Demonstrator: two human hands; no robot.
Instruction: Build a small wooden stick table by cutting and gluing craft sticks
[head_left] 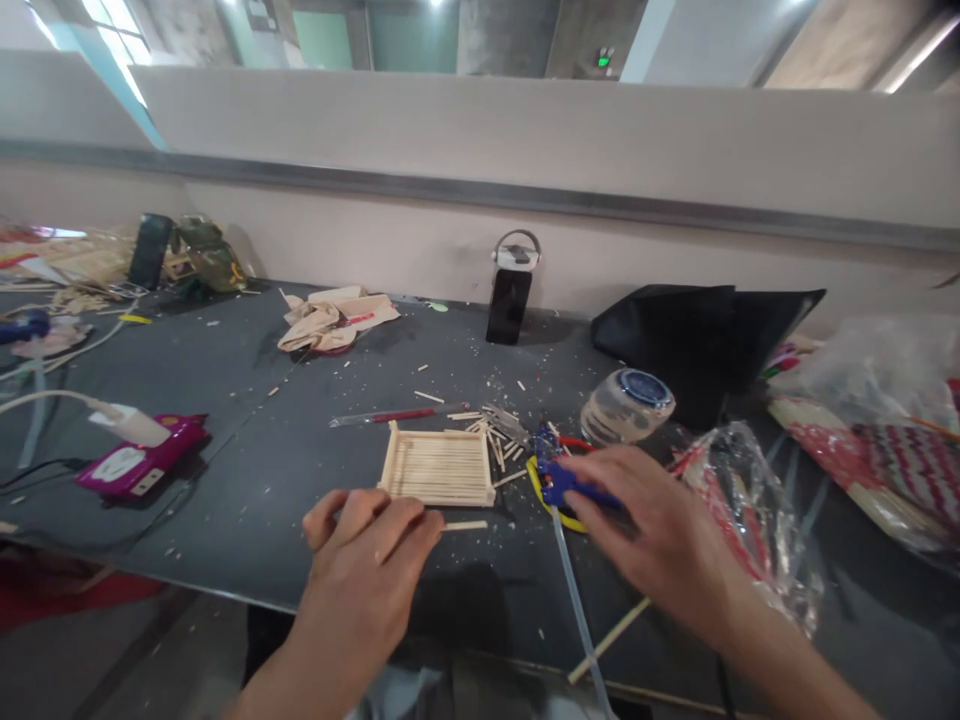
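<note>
A small tray-like frame of pale wooden sticks [439, 468] lies on the dark table in front of me. My left hand [367, 550] is closed at its near left corner, and a short wooden stick [466, 525] pokes out to the right from its fingers. To the right, my right hand [637, 500] has thumb and fingers around the handle of a blue hot glue gun [556, 482]. A long translucent glue stick [574, 580] runs from the gun toward me. Beneath the gun sits something yellow and looped, partly hidden.
Cut stick pieces [499, 445] lie behind the frame, near a red pen-like item in clear wrap [405, 414]. A clear jar [628, 405], a black folder [675, 330] and plastic bags [750, 510] crowd the right. At left is a purple power strip [142, 460]; a phone [508, 305] stands behind.
</note>
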